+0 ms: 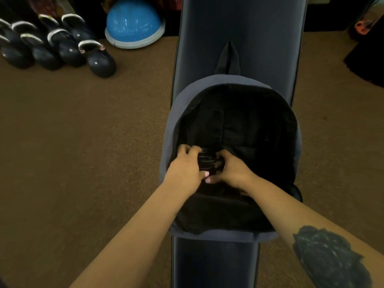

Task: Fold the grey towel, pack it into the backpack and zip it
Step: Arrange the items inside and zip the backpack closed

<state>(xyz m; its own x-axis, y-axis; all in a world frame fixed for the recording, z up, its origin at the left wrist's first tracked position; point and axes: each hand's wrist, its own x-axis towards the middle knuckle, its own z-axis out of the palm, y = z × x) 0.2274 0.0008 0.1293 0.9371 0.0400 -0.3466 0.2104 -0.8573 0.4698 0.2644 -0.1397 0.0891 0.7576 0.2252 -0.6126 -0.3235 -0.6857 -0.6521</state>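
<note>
A grey backpack point(170, 125) lies flat on a dark padded bench point(241, 34), its main compartment wide open and showing a black lining. Its carry loop point(228, 57) points away from me. Over the near part of the opening, my left hand point(185, 165) and my right hand point(233, 169) face each other, both closed on a small dark folded bundle of cloth point(208, 162). The bundle is too dark to tell its colour or whether it is the towel. No other towel shows in view.
The bench runs from me toward the back, with brown carpet point(83, 142) on both sides. Several black kettlebells point(99, 61) stand at the far left beside a blue balance dome point(133, 21). Dark equipment point(365, 55) fills the far right.
</note>
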